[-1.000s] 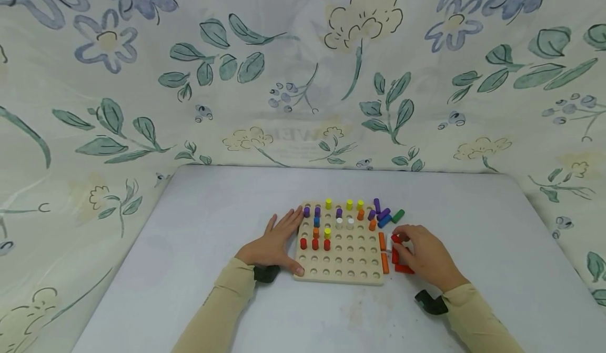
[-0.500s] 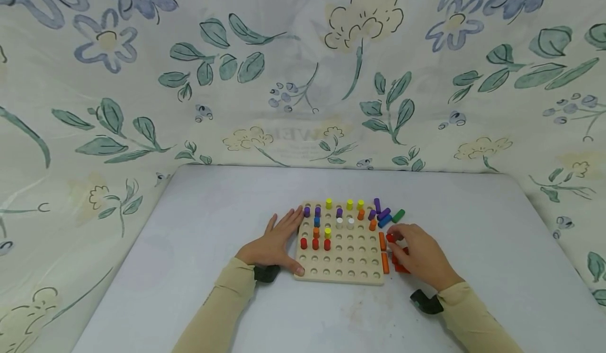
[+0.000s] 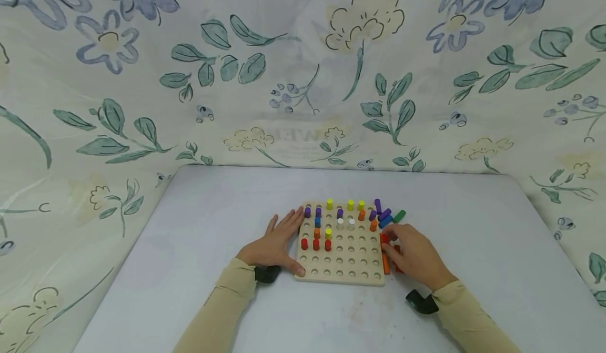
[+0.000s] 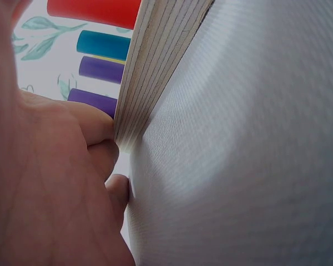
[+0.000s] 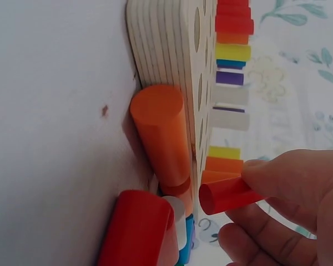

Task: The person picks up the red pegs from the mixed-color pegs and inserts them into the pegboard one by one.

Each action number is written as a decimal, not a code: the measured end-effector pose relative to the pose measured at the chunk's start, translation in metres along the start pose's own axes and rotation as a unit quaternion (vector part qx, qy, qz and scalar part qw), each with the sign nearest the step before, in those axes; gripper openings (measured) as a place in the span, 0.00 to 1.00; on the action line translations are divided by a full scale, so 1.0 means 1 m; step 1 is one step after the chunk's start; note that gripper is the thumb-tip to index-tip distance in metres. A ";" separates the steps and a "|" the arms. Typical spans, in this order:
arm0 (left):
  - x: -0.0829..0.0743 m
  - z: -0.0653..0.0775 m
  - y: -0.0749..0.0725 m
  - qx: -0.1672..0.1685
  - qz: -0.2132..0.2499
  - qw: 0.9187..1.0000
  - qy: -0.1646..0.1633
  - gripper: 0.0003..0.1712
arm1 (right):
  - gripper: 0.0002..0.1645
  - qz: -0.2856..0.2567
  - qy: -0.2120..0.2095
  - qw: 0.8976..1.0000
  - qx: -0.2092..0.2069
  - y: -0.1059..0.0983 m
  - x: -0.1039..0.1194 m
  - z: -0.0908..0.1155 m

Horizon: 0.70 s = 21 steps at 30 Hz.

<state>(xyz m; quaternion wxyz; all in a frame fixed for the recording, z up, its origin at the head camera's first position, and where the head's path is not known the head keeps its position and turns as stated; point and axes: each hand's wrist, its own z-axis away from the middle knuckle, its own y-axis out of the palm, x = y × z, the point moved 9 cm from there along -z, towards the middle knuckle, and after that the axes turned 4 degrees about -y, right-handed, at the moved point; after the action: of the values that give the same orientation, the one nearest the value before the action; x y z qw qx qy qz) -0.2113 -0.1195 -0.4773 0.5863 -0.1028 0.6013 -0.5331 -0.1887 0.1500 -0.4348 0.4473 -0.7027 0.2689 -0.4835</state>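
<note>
A pale wooden pegboard [image 3: 340, 280] lies on the table, with coloured pegs standing in some holes of its left and far parts. My left hand [image 3: 272, 245] rests against its left edge, fingers spread, thumb at the near left corner. Just past the board's right edge, my right hand [image 3: 418, 255] pinches a red peg [image 5: 228, 195] between thumb and fingers. In the right wrist view this peg is tilted and held off the table. Three red pegs [image 3: 316, 244] stand in a row at the board's left side. The near right holes hold no pegs.
Loose orange pegs [image 5: 162, 136] lie along the board's right edge, with red pegs [image 5: 134, 233] beside them. Purple [image 3: 384, 214], blue [image 3: 385, 221] and green [image 3: 400, 216] pegs lie past the far right corner. A flowered cloth [image 3: 303, 79] hangs behind the white table [image 3: 227, 190].
My right hand has lifted the red peg from the loose pegs and moved it left towards the board's right edge. My left hand has stayed at the board.
</note>
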 end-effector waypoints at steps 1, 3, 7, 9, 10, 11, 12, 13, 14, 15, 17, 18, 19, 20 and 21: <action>0.000 0.000 0.000 0.000 0.000 1.000 0.000 0.79 | 0.18 0.000 -0.002 1.000 -0.002 0.000 0.001 0.000; 0.000 0.000 0.000 0.000 0.002 1.000 0.000 0.79 | 0.17 -0.003 -0.006 1.000 -0.005 0.000 0.003 0.000; 0.000 0.000 0.000 -0.001 0.003 1.000 0.001 0.79 | 0.16 -0.009 -0.012 1.000 -0.008 0.000 0.006 -0.001; 0.000 0.001 0.000 0.000 0.002 1.000 0.001 0.79 | 0.16 -0.011 -0.011 1.000 -0.006 0.001 0.007 -0.002; 0.000 0.001 0.000 0.000 0.002 1.000 0.000 0.79 | 0.16 -0.011 -0.011 1.000 -0.005 0.002 0.008 -0.002; 0.000 0.001 0.000 0.000 0.002 1.000 0.000 0.79 | 0.17 -0.010 -0.010 1.000 -0.003 0.002 0.008 -0.003; 0.000 0.001 0.000 0.000 0.001 1.000 0.000 0.79 | 0.17 -0.011 -0.009 1.000 -0.001 0.003 0.009 -0.003; -0.001 0.001 0.000 0.000 0.001 1.000 -0.001 0.79 | 0.17 -0.012 -0.009 1.000 -0.001 0.003 0.010 -0.004; -0.001 0.001 0.000 0.001 0.001 1.000 -0.001 0.79 | 0.17 -0.012 -0.010 1.000 -0.002 0.003 0.011 -0.005; 0.000 0.001 0.000 0.001 0.001 1.000 0.000 0.79 | 0.17 -0.011 -0.012 1.000 -0.004 0.003 0.012 -0.005; 0.000 0.001 0.000 0.000 0.001 1.000 0.001 0.79 | 0.18 -0.013 -0.019 1.000 -0.010 0.002 0.014 -0.007; 0.000 0.001 0.000 0.000 0.002 1.000 0.002 0.79 | 0.18 -0.015 -0.023 1.000 -0.014 0.002 0.015 -0.007; 0.000 0.001 0.000 0.000 0.002 1.000 0.003 0.79 | 0.18 -0.014 -0.026 0.999 -0.016 0.001 0.017 -0.008; 0.000 0.000 0.000 -0.001 0.002 1.000 0.003 0.79 | 0.18 -0.013 -0.029 0.999 -0.018 0.001 0.018 -0.009; 0.000 0.000 0.000 -0.001 0.002 1.000 0.004 0.79 | 0.17 -0.012 -0.033 0.999 -0.019 0.001 0.020 -0.009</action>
<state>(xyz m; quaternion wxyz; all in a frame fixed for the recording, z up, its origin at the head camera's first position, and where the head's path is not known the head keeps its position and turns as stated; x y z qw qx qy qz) -0.2111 -0.1199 -0.4773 0.5850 -0.1003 0.6042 -0.5316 -0.1896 0.1302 -0.4256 0.4364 -0.7302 0.2547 -0.4598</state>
